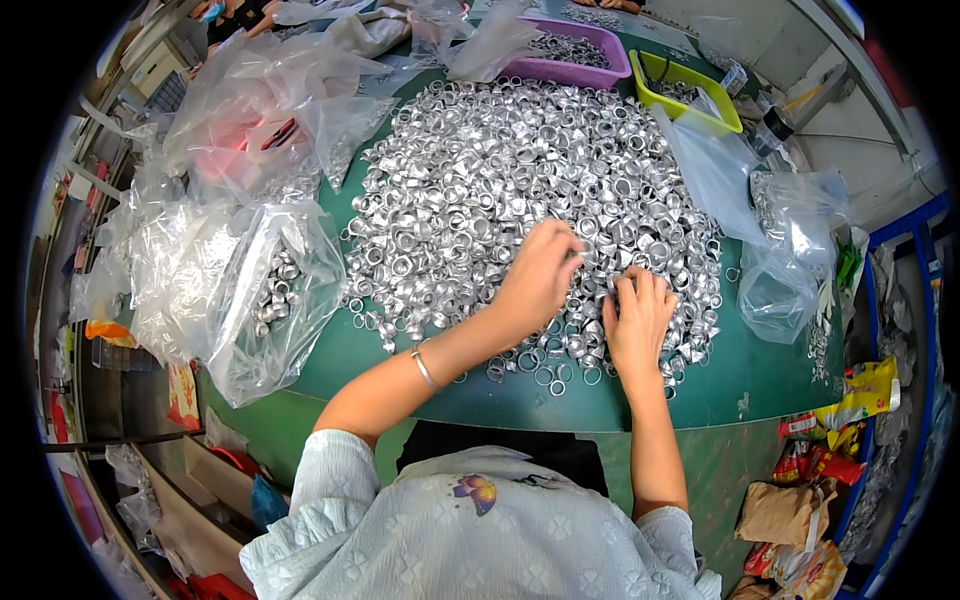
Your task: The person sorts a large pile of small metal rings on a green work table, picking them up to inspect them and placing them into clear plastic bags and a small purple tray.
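Observation:
A broad heap of small silver metal rings (470, 190) covers the middle of the green table (440, 398). Over the right half of the heap, my left hand (543, 268) is closed, fingers curled in toward the thumb. What its fingertips hold is blurred against the rings behind. My right hand (640, 312) rests on the heap a little nearer and to the right, fingers bent down among the rings and thumb apart; its fingertips are partly hidden. Several loose rings (557, 387) lie along the near edge of the heap.
Clear plastic bags (275, 350) crowd the left side, some with metal parts inside. At the back stand a purple basket (615, 62) and a yellow-green basket (720, 115), both with parts. More bags (790, 290) lie on the right. A blue rack (885, 370) stands beyond the right edge.

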A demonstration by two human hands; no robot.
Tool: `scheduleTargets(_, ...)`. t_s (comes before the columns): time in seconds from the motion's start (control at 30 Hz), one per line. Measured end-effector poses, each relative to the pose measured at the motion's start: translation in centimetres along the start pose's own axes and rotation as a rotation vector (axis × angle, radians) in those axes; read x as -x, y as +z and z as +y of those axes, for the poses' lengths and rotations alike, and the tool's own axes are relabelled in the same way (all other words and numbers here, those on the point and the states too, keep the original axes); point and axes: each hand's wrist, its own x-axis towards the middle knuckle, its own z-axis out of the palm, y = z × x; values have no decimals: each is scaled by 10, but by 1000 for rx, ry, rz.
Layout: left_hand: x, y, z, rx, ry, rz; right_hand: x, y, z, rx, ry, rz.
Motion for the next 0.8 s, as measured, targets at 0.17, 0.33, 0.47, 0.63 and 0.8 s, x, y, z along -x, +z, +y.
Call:
scheduleTargets(0.17, 28, -20, 12, 1009, -687, 52, 4, 6, 3, -182, 36, 106)
scheduleTargets(0.33, 70, -26, 27, 1323, -945, -211, 11, -15, -24, -784, 310, 122)
scheduleTargets(0.47, 80, -21, 17, 1508, -1047, -362, 18, -27, -40, -781, 166, 20)
scheduleTargets(0.63, 70, -10, 32, 1776, -1270, 13, 19, -40, -52, -665, -53, -189)
scheduleTargets(0.8, 65, 2, 21, 1553, -1358, -24, -7, -39, 4, -651, 237, 68)
